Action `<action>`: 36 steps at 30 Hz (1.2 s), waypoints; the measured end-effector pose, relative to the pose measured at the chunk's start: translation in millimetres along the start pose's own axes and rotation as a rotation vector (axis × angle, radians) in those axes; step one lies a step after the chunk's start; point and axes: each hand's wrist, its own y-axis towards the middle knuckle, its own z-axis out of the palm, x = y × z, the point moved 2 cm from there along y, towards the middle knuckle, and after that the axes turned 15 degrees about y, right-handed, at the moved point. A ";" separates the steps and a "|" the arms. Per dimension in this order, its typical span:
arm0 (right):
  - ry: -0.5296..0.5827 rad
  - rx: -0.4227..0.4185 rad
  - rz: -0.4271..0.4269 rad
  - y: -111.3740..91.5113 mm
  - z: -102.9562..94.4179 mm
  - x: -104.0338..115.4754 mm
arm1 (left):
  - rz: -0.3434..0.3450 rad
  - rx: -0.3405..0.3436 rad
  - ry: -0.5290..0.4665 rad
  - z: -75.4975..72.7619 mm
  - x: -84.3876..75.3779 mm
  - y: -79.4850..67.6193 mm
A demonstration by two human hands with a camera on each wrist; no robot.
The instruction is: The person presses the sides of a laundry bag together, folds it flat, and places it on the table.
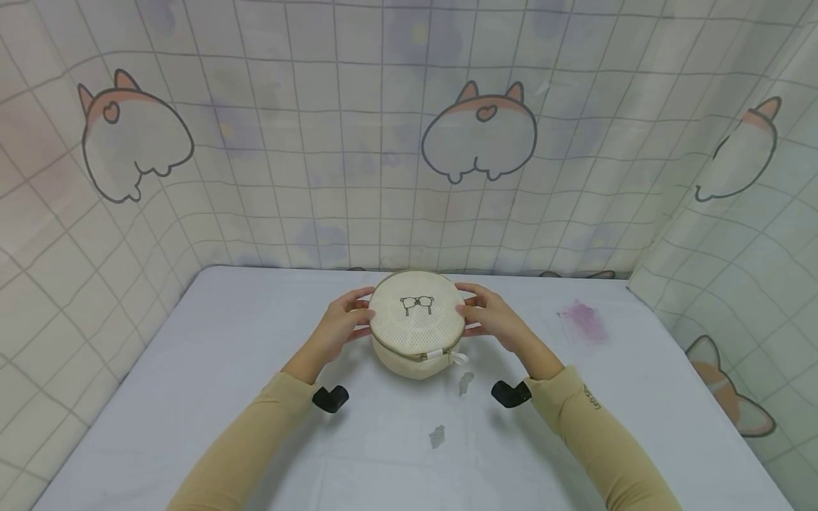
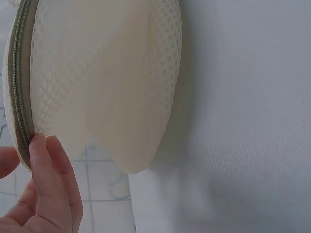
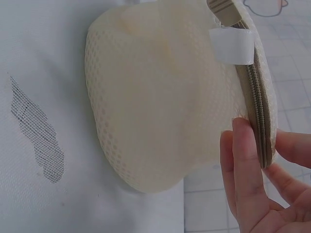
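Between both hands is a round cream mesh laundry bag (image 1: 418,326) with a zipper round its top rim and a glasses-like drawing on the lid. My left hand (image 1: 339,323) pinches the rim on the left side, thumb on top and fingers beneath. On the opposite side my right hand (image 1: 492,319) pinches the rim the same way. The left wrist view shows the olive zipper (image 2: 19,73) beside the fingertips. In the right wrist view a white tag (image 3: 233,46) hangs near the zipper's end. What the bag holds inside cannot be seen.
A white cloth covers the table (image 1: 255,341). It bears a pink stain (image 1: 584,321) at the right and grey patches (image 1: 437,436) in front of the bag. Curtains (image 1: 358,142) with a grid and cartoon animals hang behind and at both sides.
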 end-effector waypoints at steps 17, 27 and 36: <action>0.003 0.012 0.003 -3.3 2.6 1.8 | -0.006 -0.010 0.001 1.1 11.1 7.9; 0.011 0.014 0.013 -0.9 1.2 -2.8 | -0.008 -0.032 -0.021 2.4 27.0 21.5; 0.019 0.023 0.029 -11.0 10.0 10.6 | -0.002 0.004 -0.004 1.7 8.5 5.0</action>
